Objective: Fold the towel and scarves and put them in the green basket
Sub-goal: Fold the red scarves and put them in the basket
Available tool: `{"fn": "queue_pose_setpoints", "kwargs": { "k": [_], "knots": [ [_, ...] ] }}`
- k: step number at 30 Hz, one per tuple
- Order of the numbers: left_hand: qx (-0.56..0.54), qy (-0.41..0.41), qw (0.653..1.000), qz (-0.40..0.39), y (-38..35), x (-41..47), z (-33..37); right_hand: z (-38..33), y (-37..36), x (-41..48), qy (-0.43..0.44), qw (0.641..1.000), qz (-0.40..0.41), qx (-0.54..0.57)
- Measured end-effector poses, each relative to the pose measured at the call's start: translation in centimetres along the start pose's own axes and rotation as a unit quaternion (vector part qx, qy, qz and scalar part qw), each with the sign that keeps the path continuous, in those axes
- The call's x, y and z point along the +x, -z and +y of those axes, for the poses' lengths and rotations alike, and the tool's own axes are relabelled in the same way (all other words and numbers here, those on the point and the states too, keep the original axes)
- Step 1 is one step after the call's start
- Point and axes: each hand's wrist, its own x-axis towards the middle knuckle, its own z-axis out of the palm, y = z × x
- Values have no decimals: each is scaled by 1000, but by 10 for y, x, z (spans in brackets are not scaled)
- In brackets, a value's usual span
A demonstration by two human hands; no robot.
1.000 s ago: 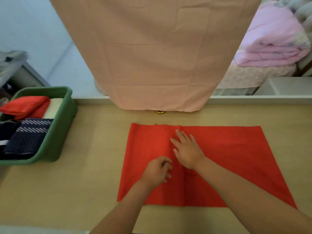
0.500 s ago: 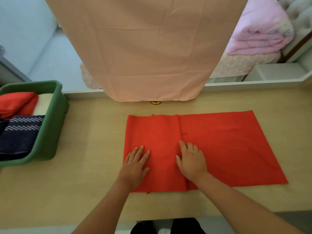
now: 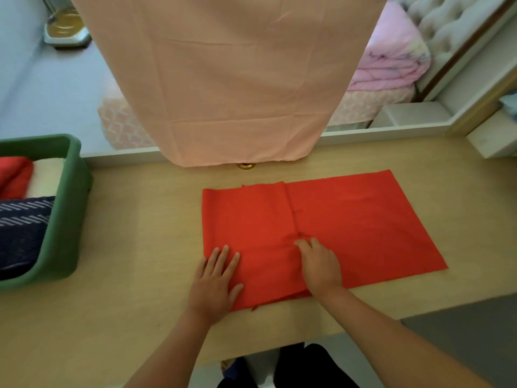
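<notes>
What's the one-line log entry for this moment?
step: folding scarf on table | left hand: flat on scarf edge | right hand: curled at flap edge, grip unclear | basket: partly filled

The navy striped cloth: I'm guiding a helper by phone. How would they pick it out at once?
Find the green basket at the left end of the wooden table. The navy striped cloth lies folded in its near part, in front of a red cloth and a cream cloth. It alone is dark, with pale slanted stripes.
</notes>
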Motion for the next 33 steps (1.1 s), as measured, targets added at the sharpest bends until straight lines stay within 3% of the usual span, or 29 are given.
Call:
{"fn": "queue_pose_setpoints", "kwargs": {
  "k": [4,10,15,18,22,25,29,33],
  "knots": [
    [-1,11,999,34,6,-2,5,5,-7,2,29,998,-39,-30],
    [-19,19,990,140,35,61,13,-6,3,32,20,999,23,-34],
    [-88,66,991,81,43,118,2,-21,17,95,-27,992,-13,120],
    [-77,80,993,31,39,137,-11,-22,13,119,-62,989,-43,124],
    [-20,85,995,37,27,139,-28,-21,7,136,-9,988,-86,128],
    [-3,88,994,58,18,131,-36,-21,2,142,-6,997,-44,67],
    [23,111,989,90,17,125,-32,-23,-12,127,47,993,104,-5],
    [-10,34,993,111,15,113,-16,-30,-29,86,113,991,63,41]
  ]
}}
